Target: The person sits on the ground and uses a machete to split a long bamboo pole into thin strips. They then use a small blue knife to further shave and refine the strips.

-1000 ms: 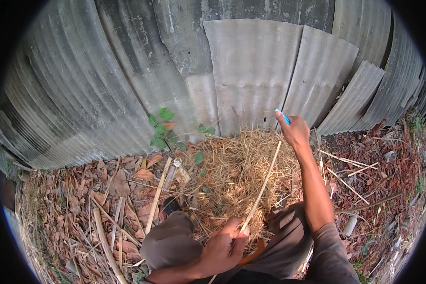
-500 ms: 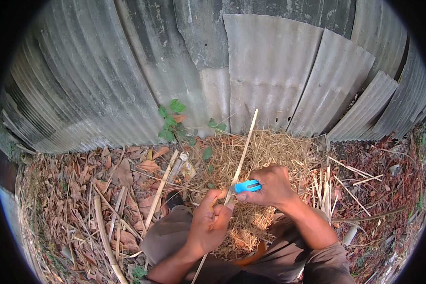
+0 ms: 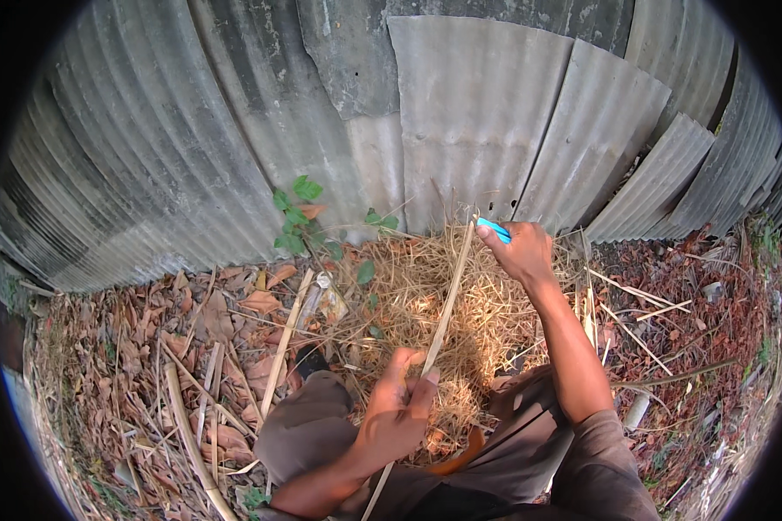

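Note:
A long, pale wooden strip (image 3: 451, 304), which looks like split bamboo, slants up from my lap toward the metal wall. Around its middle my left hand (image 3: 397, 408) is closed, thumb and fingers pinching it. My right hand (image 3: 527, 253) is stretched out by the strip's far tip, gripping a blue utility knife (image 3: 494, 230). The knife's head is right beside that tip; its blade is too small to make out. Under the strip lies a heap of thin, curly shavings (image 3: 408, 291).
A corrugated metal wall (image 3: 469, 113) stands just ahead. Green leaves (image 3: 295, 227) grow at its foot. Dry leaves (image 3: 226, 321) and loose strips, one long stick (image 3: 191, 443) among them, cover the ground at left. More sticks (image 3: 639, 339) lie at right. A curved orange thing (image 3: 462, 455) lies between my legs.
My right hand has moved the knife away from my left hand, up along the strip to its far end. My left hand keeps its hold on the strip. The view has shifted slightly.

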### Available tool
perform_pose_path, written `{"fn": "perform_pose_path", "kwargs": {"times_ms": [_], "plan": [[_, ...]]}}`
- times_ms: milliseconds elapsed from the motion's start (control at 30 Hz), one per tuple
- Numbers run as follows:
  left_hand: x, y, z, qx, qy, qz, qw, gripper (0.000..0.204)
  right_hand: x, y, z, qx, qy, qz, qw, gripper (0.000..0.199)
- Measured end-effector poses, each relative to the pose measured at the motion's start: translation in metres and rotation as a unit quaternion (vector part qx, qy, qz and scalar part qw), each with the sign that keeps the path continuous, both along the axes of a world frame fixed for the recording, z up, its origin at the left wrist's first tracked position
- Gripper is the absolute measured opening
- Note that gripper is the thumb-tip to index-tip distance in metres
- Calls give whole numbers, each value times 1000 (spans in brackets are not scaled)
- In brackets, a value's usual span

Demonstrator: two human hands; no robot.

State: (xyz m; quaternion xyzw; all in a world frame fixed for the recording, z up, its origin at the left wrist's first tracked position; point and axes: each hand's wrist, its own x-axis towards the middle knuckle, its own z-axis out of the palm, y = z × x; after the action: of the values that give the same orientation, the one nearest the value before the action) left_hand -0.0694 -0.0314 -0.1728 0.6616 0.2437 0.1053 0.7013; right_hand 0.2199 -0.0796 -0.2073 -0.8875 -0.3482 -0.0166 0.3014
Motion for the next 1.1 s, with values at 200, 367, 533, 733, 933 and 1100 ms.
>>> {"fn": "perform_pose_path", "kwargs": {"times_ms": [200,367,533,733,933,1100], "plan": [[4,16,-8,-90,-49,59,993,23,-42,-12,1,12,-19,97,995,73],[2,14,-8,-54,-72,57,994,23,-85,-12,5,14,-47,241,969,69],[1,7,-5,-29,-35,64,997,22,-77,-2,-4,8,-73,221,973,69],[-10,-21,-12,-117,-70,10,991,22,19,5,-11,-28,33,-56,998,78],[-2,2,-14,-146,-85,55,984,24,-6,-10,6,2,70,35,997,75],[10,6,-16,-159,-90,101,978,31,-76,-16,14,-4,-1,245,970,65]]}}
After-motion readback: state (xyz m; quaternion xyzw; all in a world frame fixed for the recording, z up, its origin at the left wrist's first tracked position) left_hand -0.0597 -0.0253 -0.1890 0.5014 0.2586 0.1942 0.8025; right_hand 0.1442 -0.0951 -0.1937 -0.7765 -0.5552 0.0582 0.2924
